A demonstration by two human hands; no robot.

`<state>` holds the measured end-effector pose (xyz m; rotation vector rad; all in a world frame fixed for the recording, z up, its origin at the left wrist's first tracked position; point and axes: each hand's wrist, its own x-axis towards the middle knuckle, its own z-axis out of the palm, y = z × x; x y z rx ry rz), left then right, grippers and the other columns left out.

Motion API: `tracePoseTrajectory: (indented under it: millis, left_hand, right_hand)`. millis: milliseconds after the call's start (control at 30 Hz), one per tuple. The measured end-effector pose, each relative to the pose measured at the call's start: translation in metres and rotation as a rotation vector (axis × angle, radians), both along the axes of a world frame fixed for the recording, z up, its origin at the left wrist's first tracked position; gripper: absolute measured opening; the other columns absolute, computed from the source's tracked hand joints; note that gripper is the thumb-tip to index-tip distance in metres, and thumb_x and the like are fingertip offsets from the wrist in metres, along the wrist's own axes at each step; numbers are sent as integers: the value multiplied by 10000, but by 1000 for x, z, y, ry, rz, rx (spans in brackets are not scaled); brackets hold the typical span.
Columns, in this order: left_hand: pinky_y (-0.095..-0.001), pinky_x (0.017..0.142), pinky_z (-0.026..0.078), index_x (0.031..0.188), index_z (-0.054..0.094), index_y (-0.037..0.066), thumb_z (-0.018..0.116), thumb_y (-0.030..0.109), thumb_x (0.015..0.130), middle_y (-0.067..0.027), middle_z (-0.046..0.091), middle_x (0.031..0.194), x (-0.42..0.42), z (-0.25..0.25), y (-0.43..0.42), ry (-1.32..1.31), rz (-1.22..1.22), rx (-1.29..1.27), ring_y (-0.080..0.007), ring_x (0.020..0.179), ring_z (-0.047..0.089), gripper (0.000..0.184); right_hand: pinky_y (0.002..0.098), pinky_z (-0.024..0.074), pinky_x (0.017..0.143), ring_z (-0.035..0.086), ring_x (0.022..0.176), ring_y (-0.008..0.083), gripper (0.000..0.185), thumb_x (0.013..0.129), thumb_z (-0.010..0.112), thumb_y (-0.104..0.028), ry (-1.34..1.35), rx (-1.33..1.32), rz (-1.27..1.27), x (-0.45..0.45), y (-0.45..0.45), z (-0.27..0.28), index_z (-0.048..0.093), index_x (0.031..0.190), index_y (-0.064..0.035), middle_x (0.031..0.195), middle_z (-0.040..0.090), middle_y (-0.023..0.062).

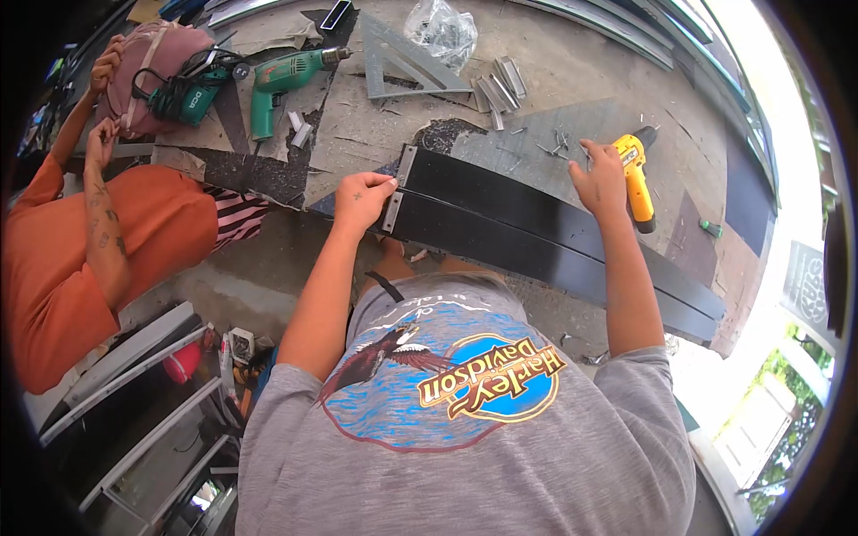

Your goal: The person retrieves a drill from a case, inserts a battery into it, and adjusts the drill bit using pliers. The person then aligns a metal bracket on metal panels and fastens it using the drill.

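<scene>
Across the bench in front of me lie two long black metal strips (500, 190), side by side. A short grey metal end piece (399, 189) with small holes crosses their left ends. My left hand (361, 198) is closed at that end piece, thumb and fingers pinching its edge. Over a scatter of loose screws (556, 146) hovers my right hand (601, 179), its thumb and fingers apart; whether a screw touches the fingertips is too small to tell. Close beside it, a yellow cordless drill (635, 179) lies on its side.
A green corded drill (284, 79), a triangular metal square (402, 71), a plastic bag (442, 34) and cut metal pieces (500, 89) lie along the far side. A green screwdriver (710, 229) is at right. Another person in an orange shirt (152, 237) is at left.
</scene>
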<state>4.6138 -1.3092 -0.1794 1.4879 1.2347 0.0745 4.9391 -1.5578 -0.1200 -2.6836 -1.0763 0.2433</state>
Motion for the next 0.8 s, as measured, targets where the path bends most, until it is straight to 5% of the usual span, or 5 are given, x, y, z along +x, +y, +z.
tracePoseTrajectory:
  millis: [133,467,700,800]
  left_hand:
    - [-271,617,496,957,754,4,739,193,823,-59,710,776,9,15,-1,-4,39,-61,-119,655,626,232]
    - [-246,644,507,976,736,20,752,213,840,-44,697,839,3,3,3,32,-21,-50,-106,698,616,237]
    - [-300,705,520,932,769,34,751,244,799,-108,740,820,-3,-12,-2,-63,8,37,-176,736,693,249]
    - [-243,644,487,1006,742,1,731,229,851,-49,712,845,-4,-6,-6,-72,-4,34,-101,700,617,276]
  right_hand:
    - [413,513,873,603,1057,300,325,865,650,-234,74,61,29,-29,37,-24,668,1188,-205,1118,595,116]
    - [406,534,795,649,954,267,172,868,637,-218,-61,121,274,-18,74,-48,744,1004,-221,1031,644,48]
    - [404,527,792,665,893,288,186,813,644,-199,19,147,217,-45,89,-23,712,944,-85,944,684,102]
    - [380,526,774,679,832,274,211,789,652,-199,232,217,131,-76,95,-5,694,914,-36,873,698,129]
